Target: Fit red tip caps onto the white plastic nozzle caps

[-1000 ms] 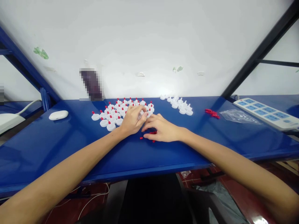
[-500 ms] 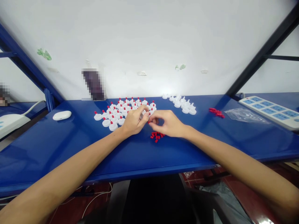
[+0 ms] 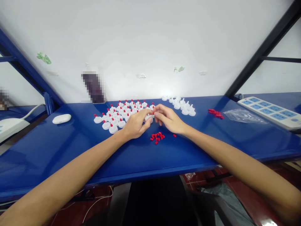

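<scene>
Pinched in the fingers of my left hand (image 3: 137, 124) is a white nozzle cap (image 3: 149, 117), a round base partly covered by the fingers. My right hand (image 3: 169, 118) meets it from the right, thumb and fingertips closed on a small red tip cap at the nozzle's top; the fingers hide most of that cap. Beyond my left hand stand several white nozzle caps (image 3: 113, 129) with red tips on. Below the hands lies a loose pile of red tip caps (image 3: 157, 137), with a single red tip cap (image 3: 174, 135) apart to the right.
White nozzle caps without red tips (image 3: 185, 110) stand at the back right. Farther right are more red tip caps (image 3: 215, 113), a clear plastic bag (image 3: 242, 115) and a power strip (image 3: 270, 111). A white case (image 3: 61, 119) lies left on the blue table (image 3: 70, 150).
My right hand has risen slightly and its fingertips have come up to the top of the nozzle cap. The white base now shows between the hands. The view has shifted slightly.
</scene>
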Demonstrator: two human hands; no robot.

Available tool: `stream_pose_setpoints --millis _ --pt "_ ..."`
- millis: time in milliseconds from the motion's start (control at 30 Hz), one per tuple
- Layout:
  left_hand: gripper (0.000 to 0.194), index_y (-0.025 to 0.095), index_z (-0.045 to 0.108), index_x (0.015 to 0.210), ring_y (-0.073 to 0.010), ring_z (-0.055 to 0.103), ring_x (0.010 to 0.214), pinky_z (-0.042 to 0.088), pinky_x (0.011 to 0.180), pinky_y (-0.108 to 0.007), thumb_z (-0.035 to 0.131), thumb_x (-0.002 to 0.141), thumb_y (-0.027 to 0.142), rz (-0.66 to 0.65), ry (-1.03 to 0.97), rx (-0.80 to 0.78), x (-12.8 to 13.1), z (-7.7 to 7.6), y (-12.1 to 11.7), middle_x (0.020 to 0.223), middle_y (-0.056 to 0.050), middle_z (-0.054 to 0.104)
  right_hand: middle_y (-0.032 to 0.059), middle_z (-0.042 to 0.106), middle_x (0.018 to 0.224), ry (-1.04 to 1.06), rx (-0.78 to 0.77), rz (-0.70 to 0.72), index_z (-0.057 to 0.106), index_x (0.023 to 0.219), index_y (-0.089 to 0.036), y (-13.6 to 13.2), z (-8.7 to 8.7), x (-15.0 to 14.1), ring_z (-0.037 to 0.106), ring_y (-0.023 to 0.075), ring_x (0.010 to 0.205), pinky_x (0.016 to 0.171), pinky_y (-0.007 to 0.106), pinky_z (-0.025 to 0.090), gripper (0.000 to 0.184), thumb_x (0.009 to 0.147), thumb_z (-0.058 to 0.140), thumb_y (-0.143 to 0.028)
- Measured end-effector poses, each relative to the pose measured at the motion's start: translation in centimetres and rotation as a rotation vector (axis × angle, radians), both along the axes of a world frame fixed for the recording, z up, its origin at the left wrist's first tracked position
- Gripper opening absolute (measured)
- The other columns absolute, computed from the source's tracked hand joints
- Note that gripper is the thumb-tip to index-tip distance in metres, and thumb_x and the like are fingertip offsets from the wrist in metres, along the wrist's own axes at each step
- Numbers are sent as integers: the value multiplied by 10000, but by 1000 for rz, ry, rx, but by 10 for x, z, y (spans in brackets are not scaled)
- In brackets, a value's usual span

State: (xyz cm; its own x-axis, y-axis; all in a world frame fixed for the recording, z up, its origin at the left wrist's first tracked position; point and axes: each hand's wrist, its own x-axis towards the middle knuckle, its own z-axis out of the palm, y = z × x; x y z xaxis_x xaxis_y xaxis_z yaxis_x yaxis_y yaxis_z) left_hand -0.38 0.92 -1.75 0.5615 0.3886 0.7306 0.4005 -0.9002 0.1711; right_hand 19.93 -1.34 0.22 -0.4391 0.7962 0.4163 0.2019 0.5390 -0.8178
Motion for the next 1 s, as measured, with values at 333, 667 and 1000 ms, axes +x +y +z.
stream_pose_setpoints --millis 333,667,1000 --pt "267 196 469 1224 -167 636 849 513 777 -300 485 968 269 -12 16 -1 0 -1 2 1147 -81 627 -26 580 738 -172 162 -65 487 1015 -211 0 2 5 522 116 616 638 260 421 131 1014 411 -318" --pt "299 211 445 1258 -157 618 797 495 731 -300 495 975 296 -14 1 -1 -1 -2 2 1152 -81 620 -24 575 739 -183 170 -54 493 1007 -208 -2 2 5 530 123 639 649 262 419 139 1012 404 -314" --pt "327 195 474 1240 -164 638 820 498 735 -288 561 973 363 -30 -36 -23 -1 -2 3 1115 -81 652 -17 573 725 -192 94 -75 581 922 -170 5 1 5 547 120 643 649 251 421 267 999 458 -394"
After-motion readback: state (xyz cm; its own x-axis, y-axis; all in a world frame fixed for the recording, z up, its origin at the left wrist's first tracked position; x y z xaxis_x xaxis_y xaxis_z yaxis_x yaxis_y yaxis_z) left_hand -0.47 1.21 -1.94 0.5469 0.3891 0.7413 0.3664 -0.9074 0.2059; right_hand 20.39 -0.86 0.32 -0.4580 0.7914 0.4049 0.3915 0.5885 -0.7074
